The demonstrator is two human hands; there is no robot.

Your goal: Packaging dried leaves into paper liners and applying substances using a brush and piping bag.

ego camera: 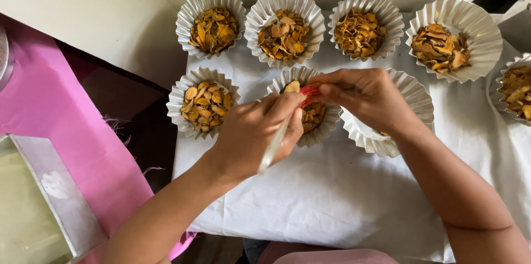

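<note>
Several white pleated paper cups filled with dried orange-yellow slices stand in two rows on a white cloth. My left hand grips a pale slender stick that carries a small red bundle at its upper end. My right hand pinches that red bundle with thumb and fingertips. Both hands meet above the middle cup of the near row and hide most of it. My right wrist covers much of the neighbouring cup.
A pink cloth lies at the left with a flat pale tray on it. A dark gap separates it from the white cloth. One more filled cup sits at the right edge.
</note>
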